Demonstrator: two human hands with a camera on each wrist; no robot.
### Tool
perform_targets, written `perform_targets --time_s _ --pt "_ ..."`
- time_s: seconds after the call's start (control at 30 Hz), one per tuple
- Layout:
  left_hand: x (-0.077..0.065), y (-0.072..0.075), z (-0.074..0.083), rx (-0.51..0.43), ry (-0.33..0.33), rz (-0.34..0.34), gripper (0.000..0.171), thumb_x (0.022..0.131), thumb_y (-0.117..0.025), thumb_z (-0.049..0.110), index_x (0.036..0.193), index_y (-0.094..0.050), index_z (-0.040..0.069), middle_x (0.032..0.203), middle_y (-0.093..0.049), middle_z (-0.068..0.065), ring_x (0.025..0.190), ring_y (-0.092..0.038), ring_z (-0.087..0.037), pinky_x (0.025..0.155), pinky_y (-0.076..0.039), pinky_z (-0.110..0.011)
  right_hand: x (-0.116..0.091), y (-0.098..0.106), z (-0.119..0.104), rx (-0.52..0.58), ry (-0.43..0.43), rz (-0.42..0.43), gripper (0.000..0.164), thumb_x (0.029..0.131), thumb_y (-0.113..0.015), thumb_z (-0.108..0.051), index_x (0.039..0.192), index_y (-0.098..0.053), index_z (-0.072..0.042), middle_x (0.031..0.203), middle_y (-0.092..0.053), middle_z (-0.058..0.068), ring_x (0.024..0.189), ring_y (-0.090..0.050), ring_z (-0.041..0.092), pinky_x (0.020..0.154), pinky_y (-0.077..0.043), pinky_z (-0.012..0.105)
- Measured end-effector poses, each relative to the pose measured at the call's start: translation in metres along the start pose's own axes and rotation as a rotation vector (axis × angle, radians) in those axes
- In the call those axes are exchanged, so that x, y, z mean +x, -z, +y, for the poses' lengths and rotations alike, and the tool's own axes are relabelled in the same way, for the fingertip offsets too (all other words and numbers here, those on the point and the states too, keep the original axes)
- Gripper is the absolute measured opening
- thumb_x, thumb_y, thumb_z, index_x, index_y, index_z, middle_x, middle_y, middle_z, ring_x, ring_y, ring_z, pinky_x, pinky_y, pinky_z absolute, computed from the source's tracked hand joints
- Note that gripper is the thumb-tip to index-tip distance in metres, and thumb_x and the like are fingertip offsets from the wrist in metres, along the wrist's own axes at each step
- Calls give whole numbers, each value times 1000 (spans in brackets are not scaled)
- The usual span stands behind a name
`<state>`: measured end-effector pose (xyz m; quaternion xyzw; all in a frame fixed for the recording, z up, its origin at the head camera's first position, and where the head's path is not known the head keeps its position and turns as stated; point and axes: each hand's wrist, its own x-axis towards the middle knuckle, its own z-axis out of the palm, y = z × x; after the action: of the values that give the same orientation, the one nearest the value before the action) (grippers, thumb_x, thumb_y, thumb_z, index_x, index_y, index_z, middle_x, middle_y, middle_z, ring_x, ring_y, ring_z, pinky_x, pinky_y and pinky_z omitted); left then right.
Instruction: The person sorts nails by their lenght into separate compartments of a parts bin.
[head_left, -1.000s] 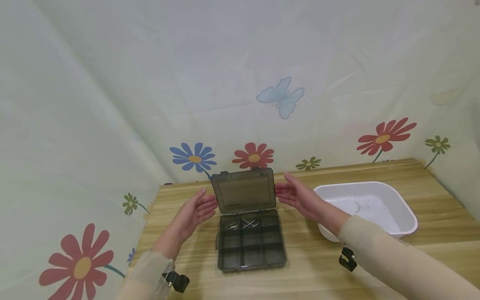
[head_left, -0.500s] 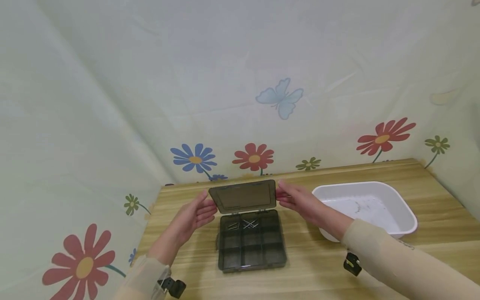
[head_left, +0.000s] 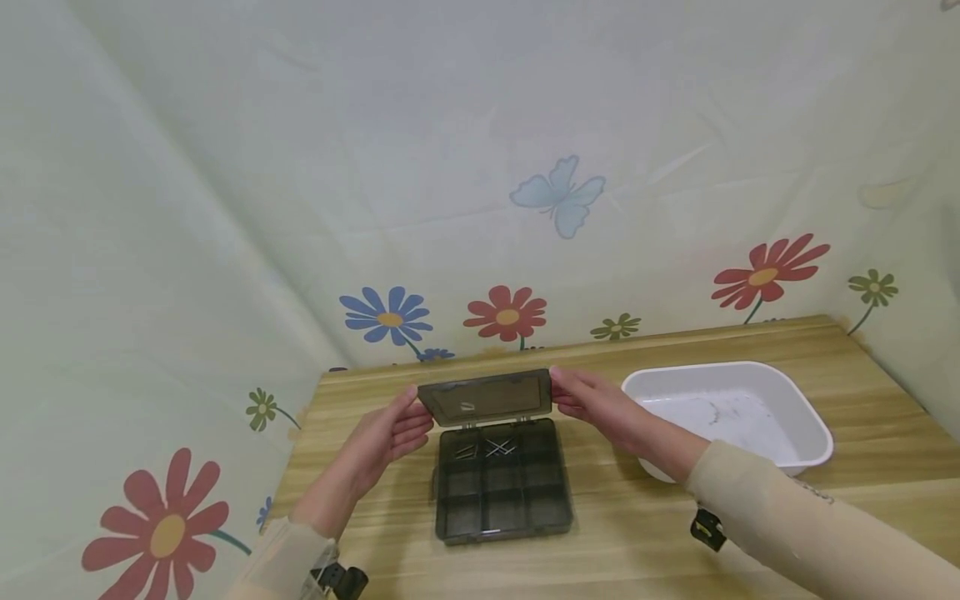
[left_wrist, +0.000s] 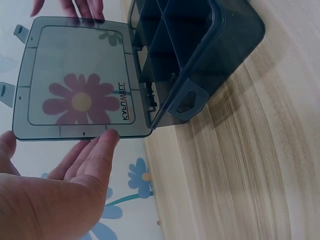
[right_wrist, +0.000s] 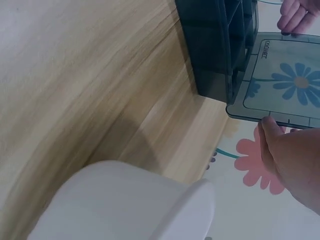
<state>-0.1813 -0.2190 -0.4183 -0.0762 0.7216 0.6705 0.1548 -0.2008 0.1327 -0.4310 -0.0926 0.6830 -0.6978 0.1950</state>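
A smoky translucent plastic compartment box (head_left: 504, 533) sits on the wooden table, its hinged lid (head_left: 495, 395) raised at the back and leaning forward over the base. Thin silvery metal pieces (head_left: 500, 448) lie crossed in the back middle compartment, and more short ones (head_left: 466, 452) in the back left. My left hand (head_left: 381, 435) touches the lid's left edge with fairly straight fingers, its thumb by the upper corner. At the right edge, my right hand (head_left: 598, 407) has its fingertips against the lid. Latches (left_wrist: 7, 93) stick out from the lid's free edge in the left wrist view.
A white plastic basin (head_left: 738, 417) stands right of the box, partly behind my right forearm. A flowered cloth backdrop (head_left: 480, 167) rises behind the table's back edge. Wrist cameras (head_left: 707, 529) are strapped at both forearms.
The lid has tipped forward from nearly upright toward the base, with both hands following at its sides. The base, metal pieces and basin have stayed in place.
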Motion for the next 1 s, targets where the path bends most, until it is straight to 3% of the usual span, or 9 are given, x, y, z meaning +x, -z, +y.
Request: perform_targets --time_s 0.33,0.67,0.83,1.0 --pt "-14 1 0 45 -12 -32 81 106 -61 50 151 -46 -15 155 -51 -33 146 -50 -43 117 -49 -45 -5 -2 -1 -133 32 3 61 114 -53 -37 149 -48 13 153 -52 30 147 -48 44 123 -42 48" --pt "-26 8 -15 105 -64 -91 69 110 -59 38 154 -45 -13 158 -48 -32 149 -47 -41 120 -45 -44 -24 -1 3 -359 12 2 68 107 -62 -48 151 -55 3 153 -58 21 139 -58 39 121 -44 55" --pt "-29 13 -28 174 -113 -144 62 112 -58 36 155 -48 -7 161 -48 -25 149 -47 -41 121 -43 -44 -32 1 9 -469 51 -4 69 105 -66 -50 152 -57 0 153 -60 17 143 -55 36 121 -43 57" --pt "-34 16 -42 293 -167 -146 56 109 -63 35 155 -55 5 161 -52 -14 148 -49 -36 123 -41 -50 -40 4 18 -508 119 -65 67 105 -69 -44 153 -55 1 155 -58 19 144 -54 38 119 -46 55"
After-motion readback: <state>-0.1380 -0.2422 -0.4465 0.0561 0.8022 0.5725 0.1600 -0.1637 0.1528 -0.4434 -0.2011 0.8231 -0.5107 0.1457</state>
